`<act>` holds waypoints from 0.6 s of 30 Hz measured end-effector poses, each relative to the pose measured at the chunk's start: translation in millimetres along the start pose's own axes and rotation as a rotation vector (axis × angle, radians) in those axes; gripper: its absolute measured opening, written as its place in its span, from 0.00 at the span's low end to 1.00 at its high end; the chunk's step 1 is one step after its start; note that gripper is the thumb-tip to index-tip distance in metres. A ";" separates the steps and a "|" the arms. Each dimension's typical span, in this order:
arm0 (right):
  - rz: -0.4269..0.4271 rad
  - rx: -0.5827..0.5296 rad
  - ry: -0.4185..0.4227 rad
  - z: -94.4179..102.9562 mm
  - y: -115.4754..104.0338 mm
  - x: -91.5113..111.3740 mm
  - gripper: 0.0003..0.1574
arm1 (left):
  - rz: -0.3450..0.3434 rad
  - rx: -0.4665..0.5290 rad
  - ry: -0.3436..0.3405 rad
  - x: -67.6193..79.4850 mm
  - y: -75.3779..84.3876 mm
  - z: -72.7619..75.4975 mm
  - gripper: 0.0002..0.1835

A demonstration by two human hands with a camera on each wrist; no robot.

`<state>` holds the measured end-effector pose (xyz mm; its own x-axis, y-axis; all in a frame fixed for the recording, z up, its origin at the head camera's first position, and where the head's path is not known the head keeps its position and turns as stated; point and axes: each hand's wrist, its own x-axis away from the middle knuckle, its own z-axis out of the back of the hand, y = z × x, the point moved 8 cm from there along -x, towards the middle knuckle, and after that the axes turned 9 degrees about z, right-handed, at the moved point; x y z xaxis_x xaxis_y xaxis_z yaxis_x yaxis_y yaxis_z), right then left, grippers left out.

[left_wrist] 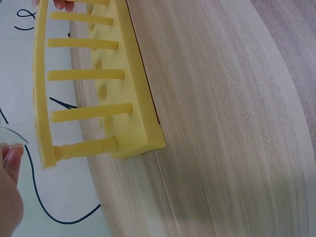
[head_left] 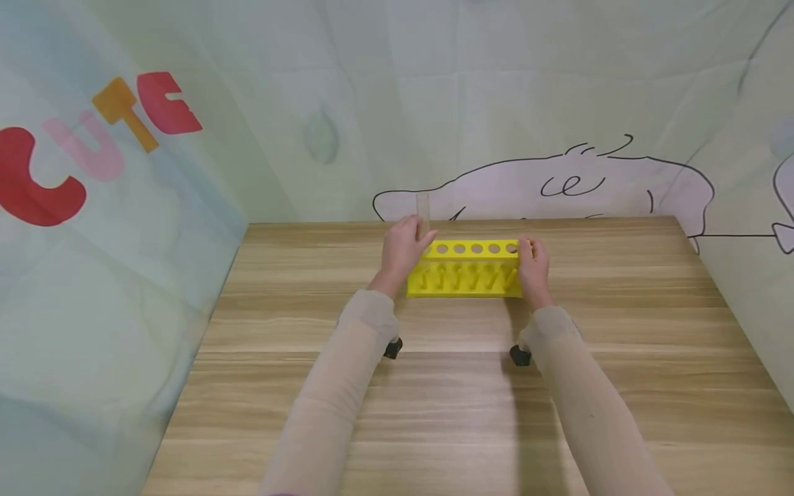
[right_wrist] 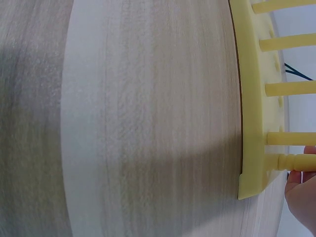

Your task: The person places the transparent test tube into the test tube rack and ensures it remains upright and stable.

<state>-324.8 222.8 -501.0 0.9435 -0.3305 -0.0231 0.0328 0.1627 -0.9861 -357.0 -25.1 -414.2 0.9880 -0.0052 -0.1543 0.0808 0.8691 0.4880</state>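
Observation:
A yellow test tube rack (head_left: pixel 465 292) with a row of round holes and upright pegs stands on the wooden table. At its left end my left hand (head_left: pixel 402 249) pinches a clear test tube (head_left: pixel 423 204), which rises upright above the fingers. Whether the tube's lower end sits inside the leftmost hole is hard to tell, since hand and rack cover it. My right hand (head_left: pixel 535 267) grips the rack's right end. In the right wrist view, the fingers of that right hand (right_wrist: pixel 302 200) curl by the end post (right_wrist: pixel 296 162).
The wooden table (head_left: pixel 459 413) extends around the rack. Behind it hangs a pale cloth backdrop (head_left: pixel 279 138) with line drawings and coloured letters. Black pieces (head_left: pixel 521 355) show below each wrist.

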 end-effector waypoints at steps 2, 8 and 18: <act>0.001 -0.004 0.000 -0.1 -0.1 0.1 0.18 | 0.010 0.006 -0.008 0.1 -1.0 -1.2 0.17; 0.007 -0.021 -0.001 0.2 1.3 -0.9 0.19 | 0.030 -0.007 -0.025 0.3 -2.5 -3.2 0.17; -0.003 -0.015 0.004 0.0 2.6 -1.1 0.19 | 0.051 -0.032 -0.045 1.3 -3.9 -5.1 0.17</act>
<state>-325.8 223.6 -503.5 0.9422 -0.3343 -0.0208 0.0306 0.1479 -0.9885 -356.6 -26.0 -420.6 0.9957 0.0178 -0.0911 0.0269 0.8840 0.4666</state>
